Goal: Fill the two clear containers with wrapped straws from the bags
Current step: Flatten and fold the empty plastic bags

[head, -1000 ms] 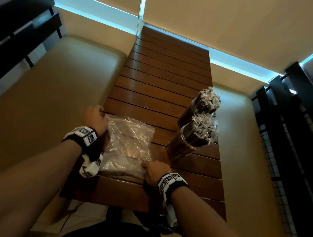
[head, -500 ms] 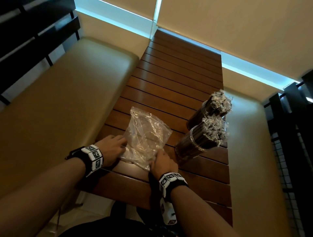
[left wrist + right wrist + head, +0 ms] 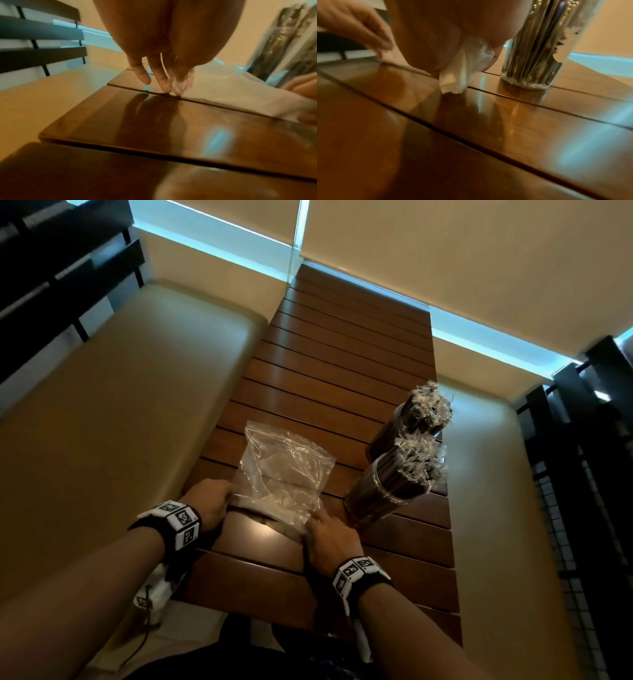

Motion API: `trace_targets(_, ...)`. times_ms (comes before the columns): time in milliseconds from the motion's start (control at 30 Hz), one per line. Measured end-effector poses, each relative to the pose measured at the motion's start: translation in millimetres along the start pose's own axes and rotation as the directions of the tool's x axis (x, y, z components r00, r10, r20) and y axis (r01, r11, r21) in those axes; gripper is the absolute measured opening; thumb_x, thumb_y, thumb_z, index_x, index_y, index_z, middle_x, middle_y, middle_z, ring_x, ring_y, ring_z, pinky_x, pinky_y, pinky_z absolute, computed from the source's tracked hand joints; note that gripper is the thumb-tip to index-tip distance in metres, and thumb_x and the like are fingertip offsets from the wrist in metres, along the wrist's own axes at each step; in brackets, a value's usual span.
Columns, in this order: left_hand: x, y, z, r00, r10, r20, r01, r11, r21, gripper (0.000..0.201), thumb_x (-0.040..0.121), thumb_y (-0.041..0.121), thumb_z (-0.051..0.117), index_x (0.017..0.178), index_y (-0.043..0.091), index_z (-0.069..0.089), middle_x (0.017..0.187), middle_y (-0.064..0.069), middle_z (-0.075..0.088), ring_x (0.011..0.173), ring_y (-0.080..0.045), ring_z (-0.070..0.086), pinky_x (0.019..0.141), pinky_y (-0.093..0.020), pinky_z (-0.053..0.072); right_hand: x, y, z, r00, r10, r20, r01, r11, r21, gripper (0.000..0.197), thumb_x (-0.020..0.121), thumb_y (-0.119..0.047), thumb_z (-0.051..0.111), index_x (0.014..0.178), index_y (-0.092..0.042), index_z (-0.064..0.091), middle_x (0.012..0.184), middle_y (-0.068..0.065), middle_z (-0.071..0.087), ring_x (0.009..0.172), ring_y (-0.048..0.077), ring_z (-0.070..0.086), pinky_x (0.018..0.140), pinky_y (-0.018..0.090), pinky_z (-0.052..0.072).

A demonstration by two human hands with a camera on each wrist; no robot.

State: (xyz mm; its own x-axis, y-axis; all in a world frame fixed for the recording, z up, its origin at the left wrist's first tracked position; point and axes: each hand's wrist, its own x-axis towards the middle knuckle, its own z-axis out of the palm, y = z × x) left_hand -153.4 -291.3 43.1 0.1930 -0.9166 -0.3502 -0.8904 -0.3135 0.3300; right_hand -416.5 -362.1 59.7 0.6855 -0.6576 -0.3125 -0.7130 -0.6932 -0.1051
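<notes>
A clear plastic bag lies crumpled and flattened on the slatted brown wooden desk, its film wrinkled and glossy; no straws show inside it. The left hand pinches the bag's near left corner, with film bunched between its fingers while two other fingers point down toward the desk. The right hand pinches the near right corner, and a white fold of plastic sticks out below its curled fingers, just touching the wood. To the right of the bag, near the desk's right edge, stand two clear containers, the nearer container just beside the right hand and the farther container directly behind it. Both are packed with dark straws standing upright, and the frilly clear wrapper ends bristle above the rims. In the right wrist view the nearer container shows its straws reaching the base. Tan cushioned benches flank the desk.
</notes>
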Motion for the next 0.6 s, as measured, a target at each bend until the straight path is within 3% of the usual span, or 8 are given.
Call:
trace_targets(133,3.1,7.0,-3.9,0.987,-0.154,0.037,0.156,0.987,-0.04,0.026,0.094,0.02,0.045,0.111,0.026,0.064,0.111,-0.009,0.067,0.1,-0.032,0.064,0.082,-0.036,0.052,12.2,1.9,-12.0,0.974,0.224,0.027,-0.226,0.959,0.174,0.029,0.099,-0.038,0.038,0.105,-0.021,0.061,0.106,0.005,0.065,0.1,0.031,0.063,0.075,0.039,0.052)
trace_targets(267,4.2,16.4,-5.9,0.969,-0.224,0.105,0.215,0.972,0.091,0.021,0.089,0.022,0.054,0.108,0.022,0.061,0.111,-0.009,0.065,0.099,-0.029,0.064,0.082,-0.037,0.054,22.8,-0.6,-20.8,0.926,0.355,0.132,-0.372,0.917,0.145,0.036,0.101,-0.041,0.038,0.11,-0.017,0.063,0.112,0.01,0.066,0.103,0.033,0.064,0.079,0.037,0.049)
trace_targets(400,0.6,25.7,-1.5,0.97,-0.229,0.079,0.197,0.935,0.294,0.024,0.085,0.02,0.059,0.109,0.018,0.055,0.109,-0.005,0.065,0.101,-0.026,0.064,0.079,-0.034,0.048,19.5,-11.1,-13.5,0.884,0.448,0.134,-0.464,0.877,0.123,0.024,0.099,-0.028,0.049,0.118,-0.016,0.058,0.12,0.008,0.062,0.108,0.03,0.063,0.076,0.035,0.047)
trace_targets(467,-1.9,30.6,-0.2,0.985,-0.171,-0.029,0.17,0.918,0.358,0.027,0.087,0.021,0.055,0.113,0.02,0.05,0.109,-0.002,0.064,0.102,-0.024,0.061,0.084,-0.036,0.044,17.6,-14.3,-11.1,0.915,0.401,0.04,-0.403,0.909,0.102,0.032,0.097,-0.02,0.052,0.128,-0.017,0.045,0.129,0.009,0.051,0.112,0.031,0.057,0.073,0.038,0.048)
trace_targets(533,-4.2,36.7,0.8,0.994,-0.019,-0.111,0.067,0.892,0.448,0.03,0.091,0.018,0.049,0.121,0.02,0.045,0.119,-0.003,0.057,0.106,-0.023,0.055,0.087,-0.037,0.042,17.3,-14.4,-11.4,0.963,0.267,-0.023,-0.266,0.963,0.049,0.034,0.097,-0.017,0.05,0.13,-0.016,0.041,0.132,0.01,0.044,0.116,0.032,0.051,0.068,0.038,0.044)
trace_targets(600,-4.2,40.1,4.0,0.981,0.194,-0.016,-0.159,0.847,0.507,0.038,0.095,0.013,0.045,0.132,0.016,0.04,0.129,-0.006,0.046,0.11,-0.022,0.051,0.086,-0.035,0.043,17.3,-13.0,-12.3,0.99,0.14,0.012,-0.139,0.99,-0.033,0.033,0.099,-0.016,0.046,0.132,-0.014,0.043,0.134,0.009,0.044,0.118,0.032,0.048,0.071,0.038,0.046)
